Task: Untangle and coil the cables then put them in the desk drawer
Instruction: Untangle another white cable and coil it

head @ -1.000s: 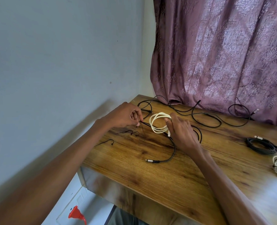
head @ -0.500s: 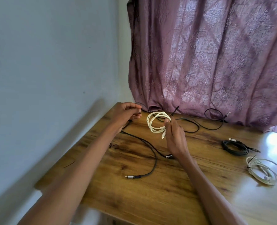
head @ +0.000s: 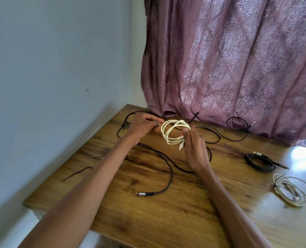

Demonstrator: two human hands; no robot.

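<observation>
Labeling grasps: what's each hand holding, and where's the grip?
Right hand grips the white cable coil at its right side, by the plug end. Left hand pinches something; cannot tell what.

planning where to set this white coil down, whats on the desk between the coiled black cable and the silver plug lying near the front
In the head view, the right forearm crosses that stretch between the coiled black cable and the silver plug; otherwise bare desk.

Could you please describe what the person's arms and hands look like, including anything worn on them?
Both forearms are bare to the frame's edge, with no sleeves showing. The left hand and right hand wear no gloves, and no rings, watch or bracelets are visible.
</observation>
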